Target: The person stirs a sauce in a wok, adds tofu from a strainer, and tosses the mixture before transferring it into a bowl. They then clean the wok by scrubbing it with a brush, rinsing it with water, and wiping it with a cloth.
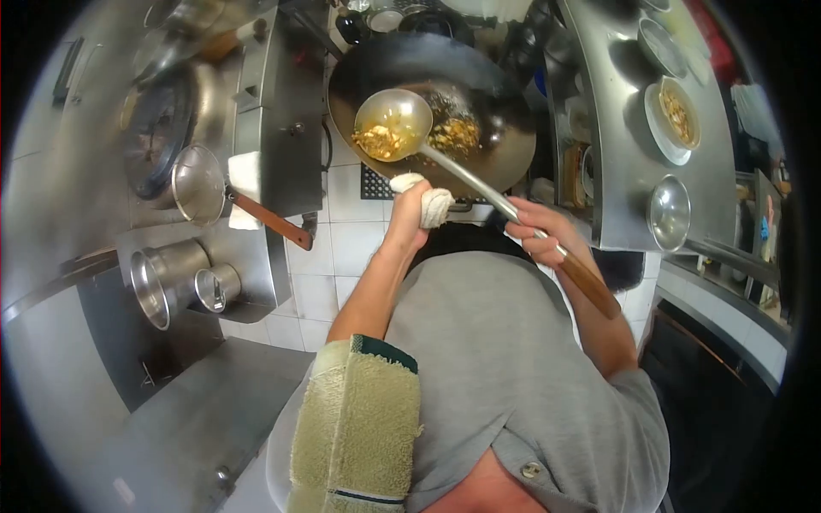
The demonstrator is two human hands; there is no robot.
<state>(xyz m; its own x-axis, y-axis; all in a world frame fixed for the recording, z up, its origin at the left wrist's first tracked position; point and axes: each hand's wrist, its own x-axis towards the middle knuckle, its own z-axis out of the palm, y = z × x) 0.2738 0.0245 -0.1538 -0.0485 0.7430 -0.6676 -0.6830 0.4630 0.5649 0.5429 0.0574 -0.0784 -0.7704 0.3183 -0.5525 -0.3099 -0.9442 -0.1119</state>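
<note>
My right hand (540,229) is closed around the long handle of a ladle (470,178), just above its wooden end. The ladle's round metal bowl holds chopped, golden-brown food (381,142) and hangs over the left part of a big dark wok (376,64). More browned bits (456,135) lie in the wok with glistening oil. At the wok's near rim, my left hand (409,215) grips a folded white cloth (434,205). Whatever the cloth covers is hidden. A green towel (359,427) is draped over my left upper arm.
To the left, a wooden-handled strainer (198,184) lies near a white cloth (245,190), with metal pots (169,278) below. On the right steel counter (616,137) stand a bowl of food (680,113) on a white plate and a metal bowl (669,212). Bottles (351,26) stand behind the wok.
</note>
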